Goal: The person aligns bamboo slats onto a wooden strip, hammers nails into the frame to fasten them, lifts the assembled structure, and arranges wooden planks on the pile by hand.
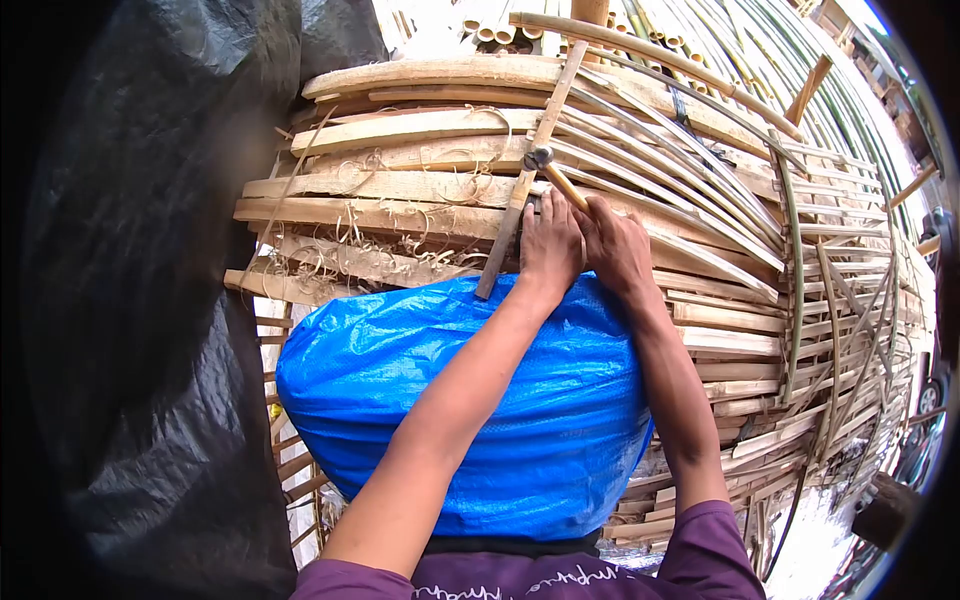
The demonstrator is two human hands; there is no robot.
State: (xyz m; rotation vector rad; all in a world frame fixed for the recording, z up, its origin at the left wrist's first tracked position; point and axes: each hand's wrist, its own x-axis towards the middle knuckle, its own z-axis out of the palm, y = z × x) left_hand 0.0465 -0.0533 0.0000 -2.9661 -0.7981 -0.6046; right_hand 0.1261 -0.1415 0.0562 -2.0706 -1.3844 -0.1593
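The right hand (614, 242) wraps its grip round a hammer (566, 188); the left hand's (552, 240) is unclear. Likely hammering; the next move needs careful aim.

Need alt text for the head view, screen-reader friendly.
A person's right hand grips a hammer, its head over a narrow strip, with the left hand close beside. The strip crosses rows of pale slats littered with curled shavings; a blue sheet bulges beneath the forearms.

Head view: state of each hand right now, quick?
Left hand: can't tell whether it holds anything.
Right hand: closed, holding the hammer by its handle.
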